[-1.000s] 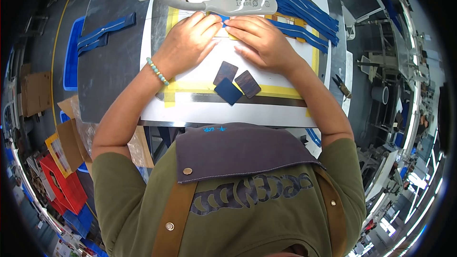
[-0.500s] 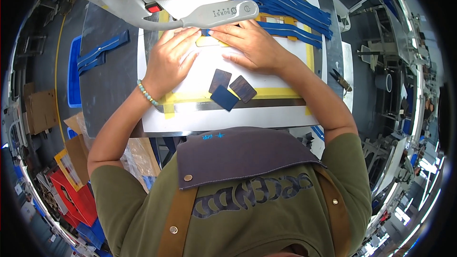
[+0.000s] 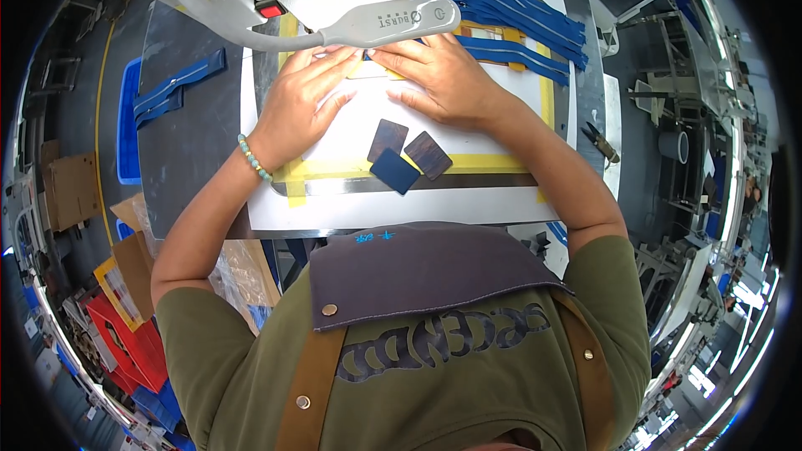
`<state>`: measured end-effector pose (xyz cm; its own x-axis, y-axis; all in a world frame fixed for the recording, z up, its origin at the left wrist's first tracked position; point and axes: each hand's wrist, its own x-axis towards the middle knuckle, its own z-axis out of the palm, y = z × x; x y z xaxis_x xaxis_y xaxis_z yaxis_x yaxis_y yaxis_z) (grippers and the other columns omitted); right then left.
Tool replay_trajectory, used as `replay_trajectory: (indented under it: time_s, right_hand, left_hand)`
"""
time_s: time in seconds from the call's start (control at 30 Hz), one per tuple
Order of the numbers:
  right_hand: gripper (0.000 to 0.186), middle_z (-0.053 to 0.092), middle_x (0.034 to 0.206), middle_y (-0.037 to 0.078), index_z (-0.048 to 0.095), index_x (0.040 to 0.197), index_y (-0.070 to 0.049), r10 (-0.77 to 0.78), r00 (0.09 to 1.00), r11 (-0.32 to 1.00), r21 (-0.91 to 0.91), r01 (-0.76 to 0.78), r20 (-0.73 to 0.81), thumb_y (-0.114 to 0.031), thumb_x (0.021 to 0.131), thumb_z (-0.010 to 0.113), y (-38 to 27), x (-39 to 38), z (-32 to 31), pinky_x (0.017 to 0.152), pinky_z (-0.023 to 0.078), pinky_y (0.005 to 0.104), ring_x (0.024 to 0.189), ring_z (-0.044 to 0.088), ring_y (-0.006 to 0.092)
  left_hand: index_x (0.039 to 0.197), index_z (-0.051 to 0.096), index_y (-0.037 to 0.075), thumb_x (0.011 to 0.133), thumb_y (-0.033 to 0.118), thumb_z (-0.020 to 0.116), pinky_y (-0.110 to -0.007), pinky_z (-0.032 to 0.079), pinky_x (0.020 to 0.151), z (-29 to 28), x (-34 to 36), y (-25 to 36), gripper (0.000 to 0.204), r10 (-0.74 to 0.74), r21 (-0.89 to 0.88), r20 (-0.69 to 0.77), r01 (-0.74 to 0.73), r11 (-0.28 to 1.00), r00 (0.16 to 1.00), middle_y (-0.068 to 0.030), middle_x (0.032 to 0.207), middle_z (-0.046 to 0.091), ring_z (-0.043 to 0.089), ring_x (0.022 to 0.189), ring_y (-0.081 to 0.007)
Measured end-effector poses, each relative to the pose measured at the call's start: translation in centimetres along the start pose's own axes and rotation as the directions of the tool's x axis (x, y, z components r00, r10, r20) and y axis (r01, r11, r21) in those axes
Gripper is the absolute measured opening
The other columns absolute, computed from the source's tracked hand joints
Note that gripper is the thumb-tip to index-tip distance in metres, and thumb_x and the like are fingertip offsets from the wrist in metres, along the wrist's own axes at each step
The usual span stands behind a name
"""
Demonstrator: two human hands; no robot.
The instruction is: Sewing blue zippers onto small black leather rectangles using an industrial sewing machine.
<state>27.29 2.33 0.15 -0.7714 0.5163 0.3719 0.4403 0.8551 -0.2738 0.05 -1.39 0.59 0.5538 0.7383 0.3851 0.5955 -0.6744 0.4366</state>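
Currently | left hand (image 3: 302,104), right hand (image 3: 444,82): grip unclear | cards (image 3: 395,172) lie clear, overlapping tape edge (image 3: 334,169)

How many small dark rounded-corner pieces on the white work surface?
3 visible: one brown piece at the cluster's upper left, another brown piece at its right, and a navy piece nearest the person. The left hand or right hand may hide others.
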Motion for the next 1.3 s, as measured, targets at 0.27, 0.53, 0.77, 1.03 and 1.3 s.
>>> replay_trajectory:
  time_s: [0.27, 0.53, 0.77, 1.03, 1.3]
  right_hand:
    - [0.050, 0.057, 0.148, 0.015, 0.065, 0.139, -0.004, 0.124, 0.991, 0.991, 0.061, -0.120, -0.058, -0.031, 0.097, 0.066, -0.3, -0.2, 0.0, 0.117, 0.035, 0.0482, 0.140, 0.045, 0.0348]
    - [0.047, 0.057, 0.145, 0.015, 0.068, 0.134, -0.004, 0.057, 0.998, 0.998, -0.018, -0.058, -0.023, -0.030, 0.094, 0.068, -0.3, 0.1, 0.1, 0.114, 0.037, 0.0506, 0.136, 0.047, 0.0359]
    - [0.039, 0.060, 0.140, 0.014, 0.071, 0.127, -0.005, 0.064, 0.995, 0.996, 0.061, -0.060, -0.075, -0.021, 0.092, 0.069, -0.4, 0.0, -0.1, 0.106, 0.046, 0.0481, 0.128, 0.053, 0.0350]
    - [0.034, 0.073, 0.120, 0.010, 0.076, 0.116, -0.006, 0.015, 0.983, 1.000, 0.015, -0.013, -0.185, -0.007, 0.082, 0.070, -0.2, -0.1, -0.5, 0.093, 0.055, 0.0412, 0.111, 0.066, 0.0294]
    - [0.037, 0.074, 0.122, 0.009, 0.075, 0.120, -0.006, -0.030, 0.987, 0.998, -0.064, 0.020, -0.161, -0.010, 0.083, 0.070, -0.4, 0.1, -0.3, 0.095, 0.054, 0.0407, 0.111, 0.067, 0.0276]
  left_hand:
    - [0.133, 0.070, 0.000, 0.091, 0.014, 0.074, -0.045, 0.043, 0.112, -0.2, -0.3, 0.2, 0.044, -0.071, -0.039, -0.050, 0.069, 0.997, 0.996, -0.0167, 0.131, 0.069, 0.058, 0.127, -0.0362]
    - [0.135, 0.069, 0.002, 0.094, 0.021, 0.073, -0.046, 0.043, 0.112, 0.1, -0.1, 0.2, 0.045, -0.032, 0.049, -0.004, 0.032, 0.998, 0.999, -0.0171, 0.134, 0.067, 0.056, 0.128, -0.0365]
    - [0.136, 0.067, 0.001, 0.092, 0.024, 0.077, -0.045, 0.046, 0.109, 0.4, 0.3, 0.1, 0.051, 0.053, 0.199, 0.062, -0.064, 0.978, 0.997, -0.0138, 0.132, 0.070, 0.060, 0.125, -0.0324]
    - [0.125, 0.073, 0.001, 0.091, 0.024, 0.078, -0.041, 0.051, 0.103, 0.9, 1.8, 0.4, 0.042, 0.188, 0.405, 0.092, -0.209, 0.890, 0.978, -0.0106, 0.125, 0.074, 0.069, 0.115, -0.0236]
    - [0.103, 0.074, -0.007, 0.093, 0.016, 0.069, -0.035, 0.056, 0.091, 2.3, 2.7, 0.5, 0.026, 0.348, 0.529, 0.059, -0.325, 0.784, 0.936, -0.0177, 0.100, 0.075, 0.070, 0.097, -0.0261]
